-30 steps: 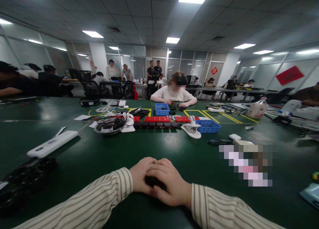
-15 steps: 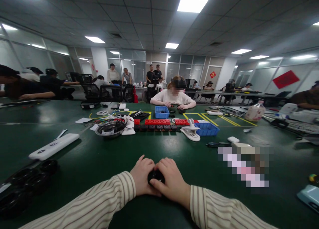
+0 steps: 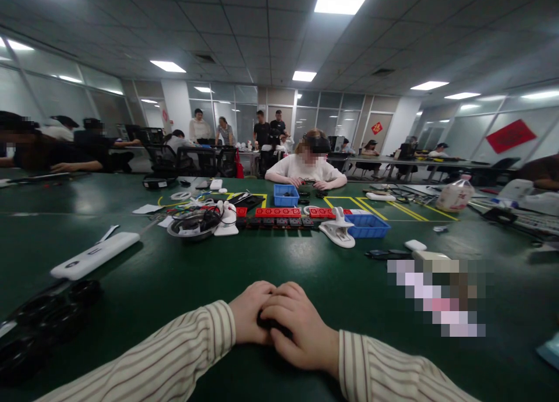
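A small black rounded object [image 3: 279, 325] is held between my two hands, low over the near part of the green table [image 3: 174, 274]. My left hand [image 3: 250, 312] wraps its left side with fingers curled. From the right, my right hand [image 3: 301, 329] lies over the top, its fingers bent across the object and its thumb below. Only a dark strip of the object shows between the hands, so its exact kind is hidden. Both hands touch each other around it.
Black rings [image 3: 56, 320] and a long white device [image 3: 96, 254] lie at left. Ahead are a metal bowl of cables [image 3: 194, 224], red socket modules [image 3: 278, 212], a white clamp [image 3: 339, 230] and blue bins [image 3: 367, 225] [image 3: 286, 194]. A co-worker [image 3: 308, 163] sits opposite.
My right hand's fingers have slid further over the black object, covering more of it. The left hand's fingers are more curled. The view has shifted slightly.
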Demonstrator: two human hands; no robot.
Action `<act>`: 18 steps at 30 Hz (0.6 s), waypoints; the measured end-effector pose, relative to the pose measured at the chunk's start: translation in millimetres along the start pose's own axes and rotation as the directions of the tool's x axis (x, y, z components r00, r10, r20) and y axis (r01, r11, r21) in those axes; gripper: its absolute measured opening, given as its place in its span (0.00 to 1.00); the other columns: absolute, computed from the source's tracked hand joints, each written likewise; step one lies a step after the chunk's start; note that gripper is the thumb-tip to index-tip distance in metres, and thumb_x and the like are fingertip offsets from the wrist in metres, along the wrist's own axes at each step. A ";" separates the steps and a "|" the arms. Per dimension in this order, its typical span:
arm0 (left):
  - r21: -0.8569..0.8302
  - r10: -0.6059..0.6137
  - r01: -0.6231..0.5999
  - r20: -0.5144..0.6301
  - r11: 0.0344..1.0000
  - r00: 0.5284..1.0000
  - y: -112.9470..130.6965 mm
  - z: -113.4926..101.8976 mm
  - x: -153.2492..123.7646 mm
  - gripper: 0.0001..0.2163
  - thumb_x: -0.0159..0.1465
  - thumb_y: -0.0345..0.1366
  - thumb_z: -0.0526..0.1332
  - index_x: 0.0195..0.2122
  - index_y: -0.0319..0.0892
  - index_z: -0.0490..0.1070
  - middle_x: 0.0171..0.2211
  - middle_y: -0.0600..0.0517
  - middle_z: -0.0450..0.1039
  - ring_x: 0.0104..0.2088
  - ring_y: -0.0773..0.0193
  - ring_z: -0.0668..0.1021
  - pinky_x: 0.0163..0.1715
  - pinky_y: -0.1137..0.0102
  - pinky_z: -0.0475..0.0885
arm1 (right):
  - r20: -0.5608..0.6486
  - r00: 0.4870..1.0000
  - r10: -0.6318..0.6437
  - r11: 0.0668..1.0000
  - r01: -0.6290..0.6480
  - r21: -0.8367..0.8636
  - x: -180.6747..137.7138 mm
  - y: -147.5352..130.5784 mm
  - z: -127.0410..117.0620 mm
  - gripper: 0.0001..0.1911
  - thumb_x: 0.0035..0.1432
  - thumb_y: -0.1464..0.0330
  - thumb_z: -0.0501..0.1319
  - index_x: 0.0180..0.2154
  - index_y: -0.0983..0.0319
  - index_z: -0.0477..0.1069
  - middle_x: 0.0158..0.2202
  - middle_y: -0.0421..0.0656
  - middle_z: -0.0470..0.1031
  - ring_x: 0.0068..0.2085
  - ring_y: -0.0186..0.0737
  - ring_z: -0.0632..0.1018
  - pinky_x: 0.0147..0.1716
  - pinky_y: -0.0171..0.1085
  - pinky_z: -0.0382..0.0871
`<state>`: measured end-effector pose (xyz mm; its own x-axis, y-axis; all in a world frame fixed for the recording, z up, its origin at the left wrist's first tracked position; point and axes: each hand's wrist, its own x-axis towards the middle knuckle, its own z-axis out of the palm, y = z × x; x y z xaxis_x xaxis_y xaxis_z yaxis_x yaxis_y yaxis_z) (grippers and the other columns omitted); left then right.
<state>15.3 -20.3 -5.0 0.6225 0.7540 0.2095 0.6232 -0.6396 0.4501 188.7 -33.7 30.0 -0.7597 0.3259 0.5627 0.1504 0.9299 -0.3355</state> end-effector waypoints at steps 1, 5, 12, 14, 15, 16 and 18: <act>-0.016 -0.002 0.001 -0.014 1.000 1.000 0.8 -0.7 -0.5 0.24 0.43 0.43 0.67 0.42 0.43 0.69 0.40 0.49 0.66 0.42 0.54 0.68 0.47 0.60 0.63 | -0.010 1.000 0.021 1.000 -0.021 0.001 -0.3 0.5 -0.4 0.13 0.50 0.69 0.51 0.39 0.62 0.65 0.38 0.44 0.70 0.41 0.42 0.66 0.43 0.43 0.57; -0.048 -0.008 0.006 -0.040 0.999 0.999 7.1 -5.6 -1.4 0.28 0.43 0.49 0.66 0.45 0.43 0.66 0.42 0.48 0.66 0.43 0.54 0.68 0.47 0.59 0.63 | -0.079 0.989 0.123 0.992 -0.126 -0.027 -3.1 5.0 1.5 0.19 0.53 0.58 0.52 0.43 0.63 0.62 0.41 0.47 0.66 0.42 0.44 0.65 0.44 0.45 0.58; 0.045 -0.037 0.041 -0.091 0.998 0.995 17.5 -10.5 -2.7 0.38 0.35 0.58 0.66 0.43 0.39 0.62 0.40 0.46 0.65 0.40 0.53 0.68 0.48 0.54 0.61 | -0.126 0.956 0.267 0.948 -0.284 -0.147 -5.1 8.0 9.2 0.23 0.50 0.50 0.53 0.35 0.63 0.62 0.34 0.45 0.65 0.35 0.42 0.64 0.38 0.44 0.59; 0.092 -0.029 0.039 -0.101 0.995 0.994 19.0 -8.8 -3.6 0.36 0.36 0.59 0.65 0.40 0.39 0.63 0.39 0.47 0.65 0.40 0.53 0.68 0.50 0.51 0.57 | -0.117 0.955 0.273 0.939 -0.291 -0.185 -4.4 6.5 9.4 0.21 0.50 0.50 0.54 0.32 0.63 0.62 0.32 0.44 0.64 0.34 0.41 0.64 0.36 0.43 0.59; 0.105 -0.032 0.043 -0.106 0.993 0.994 19.5 -7.6 -4.0 0.34 0.37 0.59 0.65 0.39 0.39 0.63 0.38 0.47 0.65 0.40 0.53 0.68 0.51 0.50 0.55 | -0.108 0.956 0.273 0.937 -0.289 -0.196 -4.1 5.8 9.1 0.20 0.49 0.51 0.55 0.31 0.63 0.61 0.31 0.43 0.64 0.34 0.41 0.64 0.36 0.42 0.59; 0.114 -0.041 0.053 -0.108 0.992 0.993 19.8 -6.4 -4.2 0.32 0.38 0.58 0.65 0.38 0.39 0.63 0.37 0.47 0.65 0.40 0.54 0.68 0.52 0.50 0.54 | -0.096 0.957 0.275 0.936 -0.289 -0.200 -3.8 5.2 8.6 0.19 0.49 0.52 0.56 0.31 0.63 0.61 0.31 0.43 0.64 0.34 0.40 0.64 0.36 0.42 0.59; 0.119 -0.064 0.076 -0.102 0.990 0.993 19.9 -4.7 -4.1 0.28 0.41 0.54 0.65 0.36 0.40 0.65 0.36 0.49 0.65 0.39 0.55 0.68 0.52 0.51 0.54 | -0.066 0.956 0.286 0.938 -0.293 -0.185 -3.4 4.5 7.4 0.17 0.49 0.55 0.58 0.31 0.63 0.61 0.31 0.43 0.64 0.34 0.40 0.64 0.36 0.41 0.59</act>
<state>23.0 -35.4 7.1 0.5294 0.8049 0.2680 0.7207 -0.5934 0.3585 187.2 -31.9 21.1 -0.6416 0.5887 0.4917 0.4811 0.8081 -0.3398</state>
